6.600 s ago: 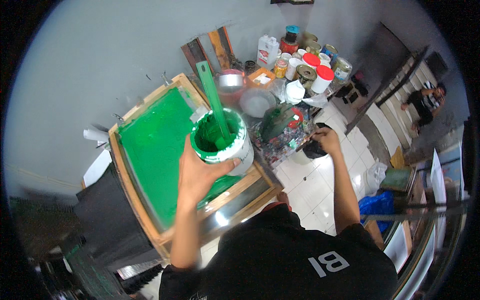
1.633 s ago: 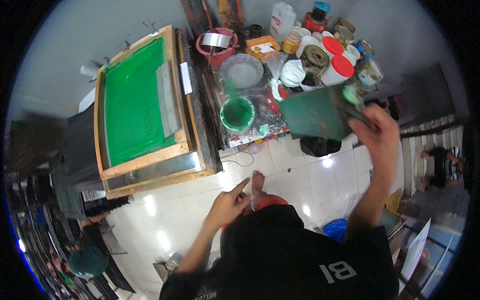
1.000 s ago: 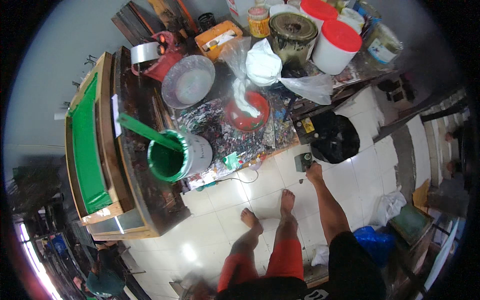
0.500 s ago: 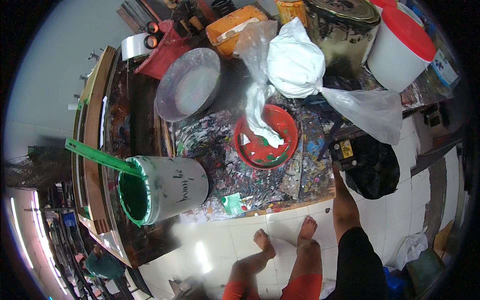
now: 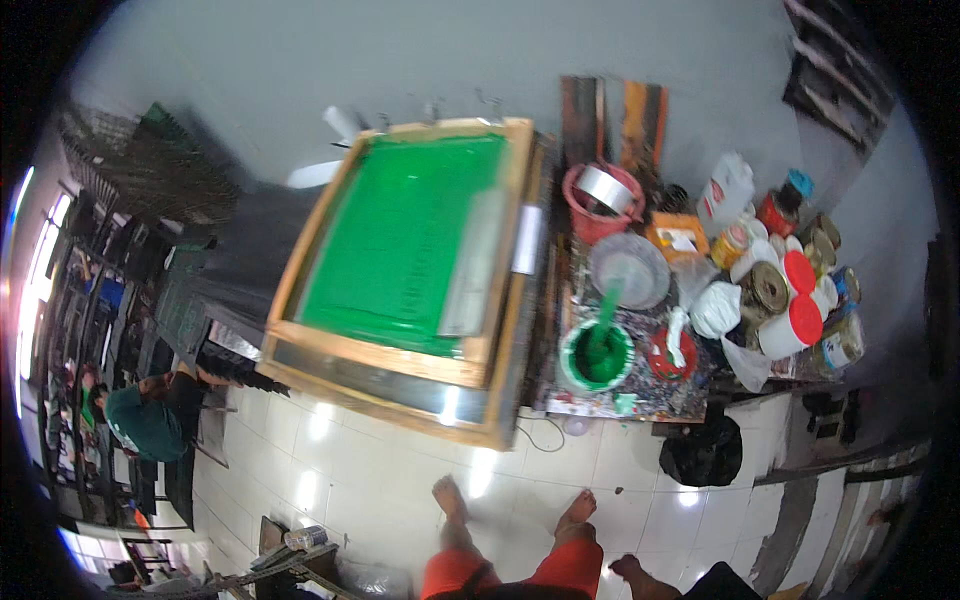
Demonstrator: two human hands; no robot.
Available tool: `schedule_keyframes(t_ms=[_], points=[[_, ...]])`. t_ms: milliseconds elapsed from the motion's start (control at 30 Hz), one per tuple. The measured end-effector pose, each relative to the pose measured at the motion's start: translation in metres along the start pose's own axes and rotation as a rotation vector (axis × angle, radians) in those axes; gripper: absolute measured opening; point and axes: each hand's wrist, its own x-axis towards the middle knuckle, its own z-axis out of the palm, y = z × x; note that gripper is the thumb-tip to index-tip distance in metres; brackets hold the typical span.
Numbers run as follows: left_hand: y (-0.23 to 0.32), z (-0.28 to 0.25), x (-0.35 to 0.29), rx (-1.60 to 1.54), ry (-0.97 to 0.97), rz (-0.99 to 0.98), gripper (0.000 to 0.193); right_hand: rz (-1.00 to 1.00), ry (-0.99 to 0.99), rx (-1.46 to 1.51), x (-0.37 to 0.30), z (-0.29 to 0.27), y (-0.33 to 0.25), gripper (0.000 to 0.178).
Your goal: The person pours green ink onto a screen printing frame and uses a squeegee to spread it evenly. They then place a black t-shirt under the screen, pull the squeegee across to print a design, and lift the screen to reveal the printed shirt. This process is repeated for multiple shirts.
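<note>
The wood-framed printing screen (image 5: 405,240), its mesh flooded with green ink, fills the middle of the view and lies flat on a dark stand, with a pale squeegee blade (image 5: 470,275) resting along its right side. To its right, touching the frame's edge, stands a paint-spattered worktable (image 5: 650,395) crowded with pots. On the near left part of that table sits the white bucket of green ink (image 5: 596,356), upright and open, with a green stirring stick (image 5: 607,318) leaning out of it toward the far side. Just right of the bucket lies a red lid (image 5: 672,355) with a twisted white plastic bag (image 5: 714,310) rising from it. Farther back on the table are a round grey bowl (image 5: 628,270), a red tub (image 5: 597,200) with a roll of silver tape on it, an orange box (image 5: 677,236), and a cluster of tins and red-capped white jars (image 5: 800,300) at the far right. A black sack (image 5: 705,455) sits on the white tiled floor (image 5: 380,480) below the table's near right corner. The person's bare feet (image 5: 450,497) stand on the tiles near the bottom, well apart from the table, red shorts just showing. Only a dark sliver of the right hand (image 5: 632,570) appears at the bottom edge, so its fingers cannot be read; the left hand is out of view. At far left another person in a green top (image 5: 140,420) crouches among dark racks.
</note>
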Motion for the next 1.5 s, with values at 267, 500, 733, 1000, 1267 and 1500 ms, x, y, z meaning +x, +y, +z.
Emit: schedule_keyframes(t_ms=[267,500,733,1000,1267,1500], points=[[-0.164,-0.114,0.016,-0.126,0.022,0.005,0.039,-0.129,0.631,0.446,-0.074,-0.189,-0.162,0.015],[-0.002,-0.287,0.032,-0.316,0.122,0.403,0.031,-0.376,1.534,0.619,-0.268,-0.570,-0.498,0.035],[0.224,-0.367,-0.057,-0.299,0.230,0.830,0.026,-0.034,1.393,0.383,-0.215,-0.673,-0.514,0.051],[0.292,-0.359,-0.060,-0.064,0.510,1.069,0.031,-0.131,1.323,0.482,-0.203,-0.694,-0.526,0.044],[0.318,-0.370,-0.029,0.162,0.754,1.141,0.070,-0.384,1.272,0.415,-0.293,-0.700,-0.593,0.026],[0.336,-0.385,0.004,0.303,0.644,1.218,0.098,-0.750,1.240,0.115,-0.277,-0.667,-0.625,0.018]])
